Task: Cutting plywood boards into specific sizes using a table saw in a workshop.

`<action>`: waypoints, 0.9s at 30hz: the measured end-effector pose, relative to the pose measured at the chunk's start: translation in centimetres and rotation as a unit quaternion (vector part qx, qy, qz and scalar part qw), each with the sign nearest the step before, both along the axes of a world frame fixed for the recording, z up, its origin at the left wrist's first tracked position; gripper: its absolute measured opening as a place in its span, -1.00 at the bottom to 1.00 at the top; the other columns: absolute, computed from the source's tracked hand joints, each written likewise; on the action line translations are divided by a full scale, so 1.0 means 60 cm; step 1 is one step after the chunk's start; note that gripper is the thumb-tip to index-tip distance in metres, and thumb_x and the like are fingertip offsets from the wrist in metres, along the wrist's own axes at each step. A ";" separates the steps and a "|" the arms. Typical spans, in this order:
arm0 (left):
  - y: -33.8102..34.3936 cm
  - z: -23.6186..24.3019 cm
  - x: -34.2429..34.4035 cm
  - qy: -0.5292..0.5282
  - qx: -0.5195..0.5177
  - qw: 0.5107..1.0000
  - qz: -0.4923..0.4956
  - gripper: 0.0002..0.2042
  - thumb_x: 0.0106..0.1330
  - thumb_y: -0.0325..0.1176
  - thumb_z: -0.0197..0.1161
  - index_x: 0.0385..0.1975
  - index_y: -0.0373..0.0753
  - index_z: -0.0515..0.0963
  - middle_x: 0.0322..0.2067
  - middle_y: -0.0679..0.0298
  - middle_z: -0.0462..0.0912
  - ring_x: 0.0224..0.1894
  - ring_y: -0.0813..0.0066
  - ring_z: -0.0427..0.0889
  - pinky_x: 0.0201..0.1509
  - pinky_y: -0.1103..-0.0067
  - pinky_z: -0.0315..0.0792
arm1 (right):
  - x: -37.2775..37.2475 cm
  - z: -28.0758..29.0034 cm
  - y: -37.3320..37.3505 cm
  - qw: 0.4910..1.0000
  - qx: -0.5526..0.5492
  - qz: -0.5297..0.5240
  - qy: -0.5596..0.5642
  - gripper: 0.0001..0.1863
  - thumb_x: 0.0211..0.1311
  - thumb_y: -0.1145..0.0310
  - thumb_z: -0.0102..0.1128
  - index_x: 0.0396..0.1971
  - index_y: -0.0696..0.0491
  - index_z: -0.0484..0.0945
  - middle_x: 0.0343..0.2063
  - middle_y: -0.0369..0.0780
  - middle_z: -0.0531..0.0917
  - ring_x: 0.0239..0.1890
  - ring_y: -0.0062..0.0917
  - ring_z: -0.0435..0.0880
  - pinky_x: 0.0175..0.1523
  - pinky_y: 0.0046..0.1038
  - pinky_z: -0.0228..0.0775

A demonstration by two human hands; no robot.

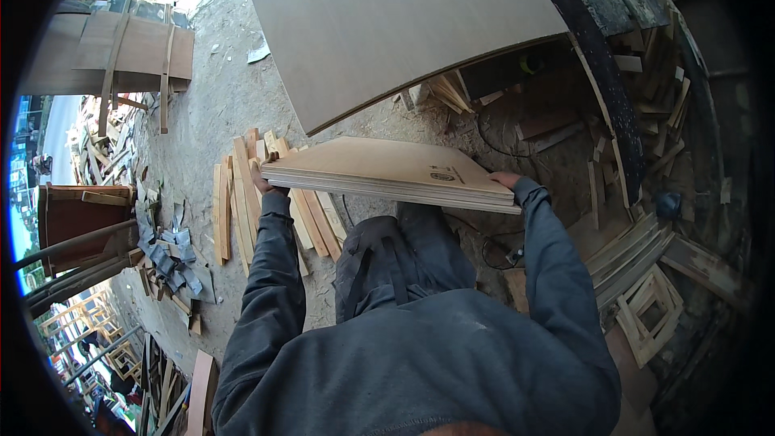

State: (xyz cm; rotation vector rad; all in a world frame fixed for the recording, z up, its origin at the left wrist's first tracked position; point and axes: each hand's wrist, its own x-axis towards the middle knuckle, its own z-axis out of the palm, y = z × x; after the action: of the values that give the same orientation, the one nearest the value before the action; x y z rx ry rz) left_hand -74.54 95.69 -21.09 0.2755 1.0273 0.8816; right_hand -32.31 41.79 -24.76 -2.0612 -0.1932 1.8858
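Observation:
A stack of several plywood panels [363, 160] is held level in front of my body, a dark stamp on the top panel near its right end. My left hand [262, 180] grips the stack's left end, its fingers partly hidden by the wood. At the opposite end, my right hand [507, 180] is closed around the corner, thumb side on top. Just beyond the stack lies a large plywood sheet [404, 24], raised above the ground, its near edge close to the panels I hold.
Loose wooden strips [242, 194] lie on the ground below my left hand. Grey scraps [173, 262] are heaped farther left. A dark cable [484, 250] curls near my legs. Small wooden frames [650, 311] and offcuts crowd the right side. Plywood sheets [121, 44] stand at far left.

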 end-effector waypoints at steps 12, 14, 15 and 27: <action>0.065 0.061 0.179 0.073 0.096 0.990 -0.072 -0.44 0.49 0.09 -0.16 0.13 -0.32 0.44 0.09 0.07 0.59 0.07 0.24 0.55 0.33 0.27 0.29 | 0.094 0.113 0.068 0.744 0.135 -0.634 0.164 -0.39 0.31 0.04 0.15 0.17 0.22 0.39 0.20 0.10 0.42 0.22 0.01 0.43 0.36 0.19 0.21; 0.059 0.057 0.205 0.102 0.067 0.991 -0.058 -0.43 0.49 0.12 -0.14 0.17 -0.27 0.43 0.09 0.12 0.60 0.07 0.25 0.56 0.30 0.32 0.33 | 0.081 0.136 0.070 0.698 0.168 -0.678 0.155 -0.29 0.29 -0.03 0.12 0.29 0.15 0.29 0.31 0.09 0.30 0.34 0.10 0.25 0.40 0.32 -0.01; 0.074 0.040 0.192 0.104 0.100 0.989 -0.045 -0.42 0.47 0.16 -0.10 0.17 -0.23 0.43 0.07 0.17 0.60 0.05 0.25 0.56 0.25 0.34 0.38 | 0.073 0.153 0.100 0.662 0.181 -0.712 0.150 -0.26 0.29 -0.07 0.09 0.32 0.11 0.26 0.34 0.09 0.25 0.37 0.09 0.19 0.42 0.31 -0.06; 0.125 -0.036 0.229 0.151 0.214 0.928 -0.264 -0.11 0.41 0.35 -0.17 0.46 -0.28 -0.15 0.22 -0.08 0.37 0.20 0.09 0.49 0.19 0.38 0.47 | 0.106 0.100 0.119 0.740 0.156 -0.644 0.118 -0.15 0.37 -0.25 -0.29 0.49 0.00 -0.04 0.50 -0.06 -0.05 0.50 0.06 -0.13 0.51 0.21 -0.39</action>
State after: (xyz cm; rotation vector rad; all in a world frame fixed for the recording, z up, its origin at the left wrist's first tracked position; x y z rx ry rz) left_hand -60.79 103.21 -23.26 1.0370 0.9606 0.5649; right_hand -25.92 48.91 -18.79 -1.0697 0.7510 1.0282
